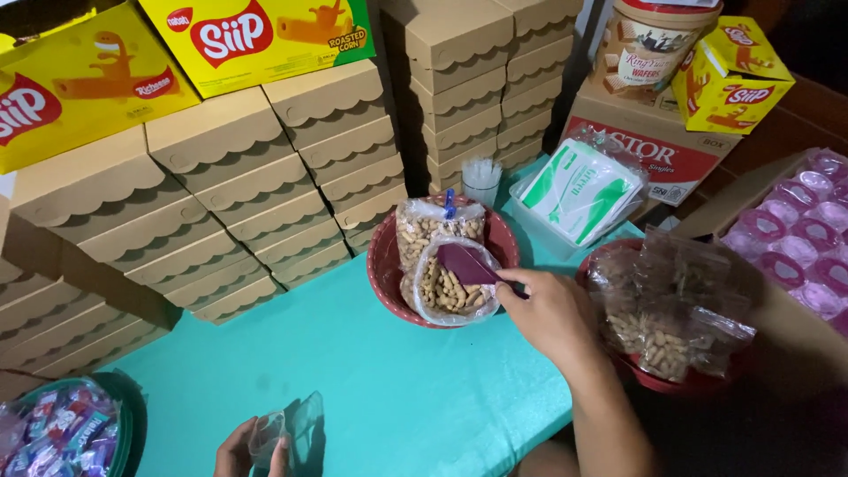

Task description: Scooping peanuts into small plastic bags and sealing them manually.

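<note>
Teal cloth [371, 380] covers the work surface, which is hemmed in on the far side by tall stacks of flat tan cardboard boxes [238, 203] with scalloped lid edges, stepped back like stairs. Two wide yellow snack cartons [88, 84] with red ovals lie on top of the left stacks. At the far right a red-and-white carton [654, 155] carries a round cream tub [649, 44] and a small yellow box [733, 75]. An open brown box at the right edge holds rows of pink-lidded cups [808, 234].

Next in size, a red bowl [384, 265] sits mid-surface with two clear bags of peanuts [437, 261] in it; a second red bowl [658, 375], to the right, is heaped with small filled clear packets [676, 309]. A clear tray behind them holds green-and-white packets [579, 190], and a small clear cup [481, 181] stands beside it. At the lower left, a green basket [119, 424] holds colourful wrapped sweets.

Right hand [552, 314] reaches into the first bowl, fingers closed on a dark red scoop [468, 265] whose blade is in the front, open bag of peanuts. Left hand [243, 450], at the bottom edge, pinches a small empty clear pouch [296, 428] between thumb and fingers, just above the cloth
</note>
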